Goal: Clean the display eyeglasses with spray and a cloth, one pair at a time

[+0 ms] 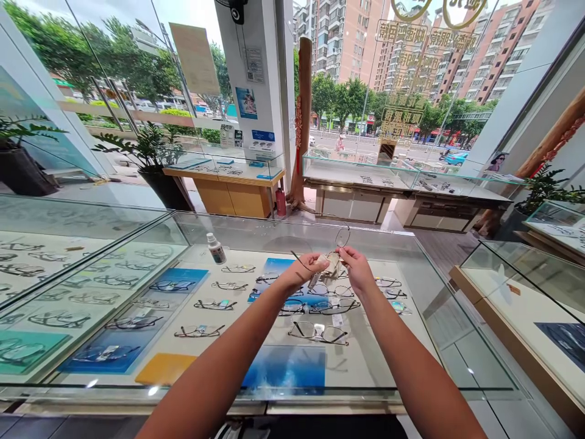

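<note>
Above the glass top of a display case, my left hand (305, 269) is closed on a pale cloth (333, 264) and one side of a pair of glasses, whose dark temple sticks out to the upper left. My right hand (354, 267) pinches the glasses (342, 236) near their frame, with one round lens standing up above the fingers. The cloth lies between the two hands and hides part of the glasses. A small white spray bottle (216, 249) stands upright on the glass, left of my hands.
Rows of glasses (319, 332) lie inside the case (365, 395) on white, blue and orange panels. More glass cases (498, 292) stand at the right and left. Farther off are a wooden cabinet (237, 196), a potted plant (158, 164), a red extinguisher (280, 201) and large windows.
</note>
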The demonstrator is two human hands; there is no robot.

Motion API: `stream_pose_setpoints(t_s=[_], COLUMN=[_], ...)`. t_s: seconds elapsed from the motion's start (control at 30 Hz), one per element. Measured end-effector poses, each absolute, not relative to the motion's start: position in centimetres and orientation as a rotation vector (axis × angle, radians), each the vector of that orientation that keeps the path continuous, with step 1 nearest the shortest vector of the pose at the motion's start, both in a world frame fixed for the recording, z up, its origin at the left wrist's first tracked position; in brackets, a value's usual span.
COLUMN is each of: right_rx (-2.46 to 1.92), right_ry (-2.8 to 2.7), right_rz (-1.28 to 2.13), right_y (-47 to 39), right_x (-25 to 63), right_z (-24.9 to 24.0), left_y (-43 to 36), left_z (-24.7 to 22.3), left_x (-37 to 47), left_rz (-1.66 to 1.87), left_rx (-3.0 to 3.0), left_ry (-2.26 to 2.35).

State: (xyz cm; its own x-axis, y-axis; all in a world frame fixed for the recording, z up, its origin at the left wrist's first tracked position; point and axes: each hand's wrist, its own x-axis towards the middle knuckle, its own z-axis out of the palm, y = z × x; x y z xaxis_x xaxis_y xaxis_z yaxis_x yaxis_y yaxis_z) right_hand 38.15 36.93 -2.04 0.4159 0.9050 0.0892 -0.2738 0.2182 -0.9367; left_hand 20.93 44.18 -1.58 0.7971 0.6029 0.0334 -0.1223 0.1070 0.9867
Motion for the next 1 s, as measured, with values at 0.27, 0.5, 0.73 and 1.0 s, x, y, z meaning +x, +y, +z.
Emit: stream_pose_setpoints(t_s=[0.27,0.5,0.73,1.0], right_rx=[-1.053,-1.043,-1.078,-1.105], right_ry=[-0.795,-0.963,-1.013,-0.993], right_rz=[0.993,1.173,1.283,1.376], right_y=[36.0,35.3,35.4,35.4], right_x=[39.2,38.0,37.7,37.6], right_z=[-0.6,0.1,-0.3,-0.7], left_y=[45.7,45.6,44.8,44.5], left_z=[-0.6,0.1,0.8,0.7], left_x=[19.9,19.6,19.1,19.2], left_rz=[0.8,0.762,0.626,0.616], left_rx=[1.216,1.218,1.316,1.38], left_ry=[0.461,0.312,0.279,0.366])
